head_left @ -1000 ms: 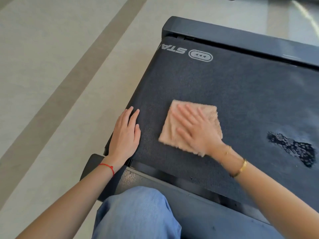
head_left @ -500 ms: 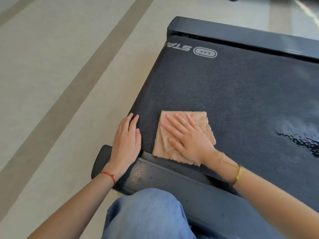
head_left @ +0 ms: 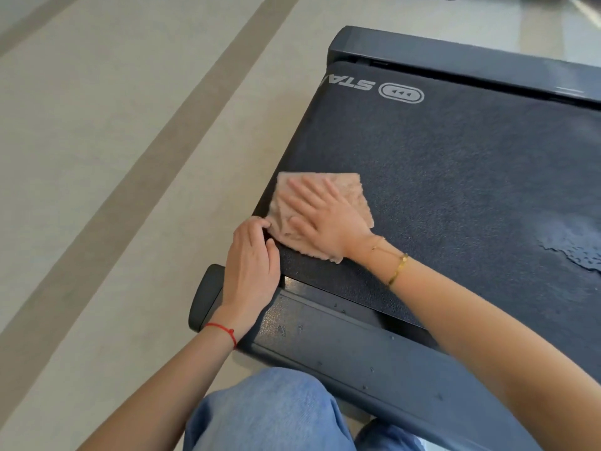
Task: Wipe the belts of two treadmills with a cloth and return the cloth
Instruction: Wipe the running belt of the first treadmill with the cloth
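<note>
A pinkish-beige cloth [head_left: 349,193] lies on the black treadmill belt [head_left: 455,177], at the belt's left edge. My right hand [head_left: 325,219] presses flat on the cloth with straight, spread fingers. My left hand [head_left: 252,262] sits at the belt's left edge just in front of the cloth. Its fingertips are curled and pinch the cloth's near-left corner. A wet patch [head_left: 572,252] glistens on the belt far to the right.
The treadmill's near side rail [head_left: 341,346] runs below my arms and ends in a rounded cap [head_left: 205,301]. A far rail [head_left: 455,60] borders the belt beyond a white logo [head_left: 401,92]. My knee in blue jeans [head_left: 270,411] is at the bottom. Beige striped floor [head_left: 97,157] lies to the left.
My right hand slid the cloth left to the belt's edge. My left hand went from lying flat on the belt edge to curling its fingers at the cloth's corner.
</note>
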